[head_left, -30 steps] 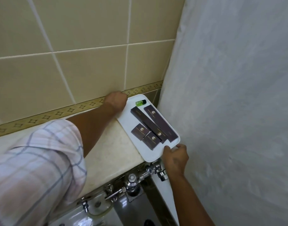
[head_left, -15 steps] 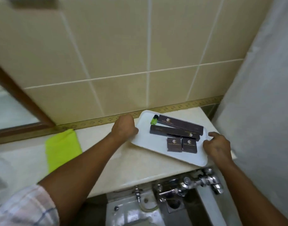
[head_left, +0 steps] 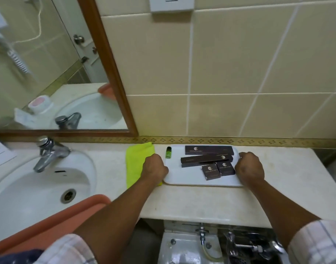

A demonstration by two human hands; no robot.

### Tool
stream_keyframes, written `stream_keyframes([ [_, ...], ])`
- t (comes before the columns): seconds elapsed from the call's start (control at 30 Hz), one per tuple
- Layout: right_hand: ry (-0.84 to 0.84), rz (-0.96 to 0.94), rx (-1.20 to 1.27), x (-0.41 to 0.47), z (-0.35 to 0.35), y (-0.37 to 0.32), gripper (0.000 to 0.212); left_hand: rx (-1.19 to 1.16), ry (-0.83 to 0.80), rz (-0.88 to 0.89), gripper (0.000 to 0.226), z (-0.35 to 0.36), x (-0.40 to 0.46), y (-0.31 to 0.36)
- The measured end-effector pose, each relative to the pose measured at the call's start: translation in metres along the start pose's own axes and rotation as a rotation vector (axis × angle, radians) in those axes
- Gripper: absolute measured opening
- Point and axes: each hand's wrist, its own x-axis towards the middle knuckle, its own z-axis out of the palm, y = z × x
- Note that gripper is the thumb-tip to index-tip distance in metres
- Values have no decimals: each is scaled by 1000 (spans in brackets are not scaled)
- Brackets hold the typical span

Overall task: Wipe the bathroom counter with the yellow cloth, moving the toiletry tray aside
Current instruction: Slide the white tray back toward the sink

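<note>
The left hand (head_left: 154, 167) is covering the toiletry tray's (head_left: 184, 176) 9 o'clock edge and part of the yellow cloth (head_left: 137, 164), so the fingers aren't showing. The right hand (head_left: 250, 168) is hiding the 3 o'clock edge. Box (head_left: 209, 150) lettering is too tiny to read, and the sink (head_left: 30, 195) is getting cut off at 9 o'clock.

A bathroom, probably in a hotel, is indicated: a white washbasin (head_left: 39, 189) with chrome tap (head_left: 49, 153) is set in a beige counter (head_left: 201, 202). A wood-framed mirror (head_left: 49, 63), tiled wall (head_left: 230, 63) and tray (head_left: 186, 178) of boxed toiletries (head_left: 209, 149) are noted.
</note>
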Motion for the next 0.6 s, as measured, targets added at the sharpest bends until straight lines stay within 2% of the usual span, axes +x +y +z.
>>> stream_keyframes([
  [0.07,13,-5,-8,5,5,2,16,-1,4,8,6,3,4,1],
  [0.13,13,-4,-23,6,6,2,16,7,2,10,13,7,8,1],
  [0.2,5,-2,-17,4,3,3,16,8,-7,36,8,9,8,-1],
  [0.27,82,-49,-75,-2,-3,-4,22,-15,33,59,18,1,14,-10],
  [0.33,210,-245,-186,-19,2,-25,38,-39,138,15,28,-15,30,-27],
  [0.4,132,-505,-166,-61,25,-64,46,3,206,-85,46,-32,53,-50],
  [0.47,-17,-792,-140,-113,61,-105,49,24,155,-221,68,-45,72,-65],
  [0.53,-77,-1034,-194,-159,101,-140,47,-49,82,-277,80,-49,88,-76],
  [0.6,-99,-1063,-241,-177,125,-165,36,-123,32,-255,78,-49,98,-82],
])
